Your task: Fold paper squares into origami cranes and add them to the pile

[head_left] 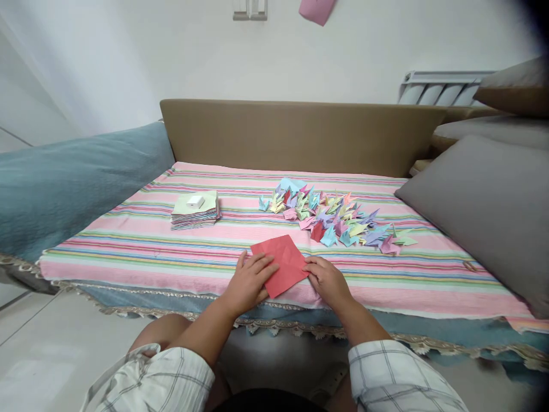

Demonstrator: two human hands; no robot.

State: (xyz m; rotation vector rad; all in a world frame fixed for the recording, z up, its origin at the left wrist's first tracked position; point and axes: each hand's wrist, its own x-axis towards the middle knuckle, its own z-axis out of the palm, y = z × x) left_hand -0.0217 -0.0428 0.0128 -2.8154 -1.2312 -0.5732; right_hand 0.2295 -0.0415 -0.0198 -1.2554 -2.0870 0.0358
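Note:
A square sheet of red origami paper (283, 263) with crease lines lies tilted near the front edge of the striped cloth. My left hand (249, 281) holds its left side, fingers stretched over the surface and thumb by the lower edge. At the right corner, my right hand (328, 280) pinches the paper between thumb and fingers, with the fingertips partly hidden. Just beyond the sheet is a spread-out heap of folded paper cranes (330, 217) in many colours. A stack of square paper (195, 220) sits to the left, with a small white box (195, 201) on top.
The pink striped cloth (128, 240) covers a sofa seat with a brown backrest (291, 137). A blue-covered armrest (86, 171) bounds the left side. Grey cushions (484, 212) lean at the right. A small brownish object (470, 266) lies beside them.

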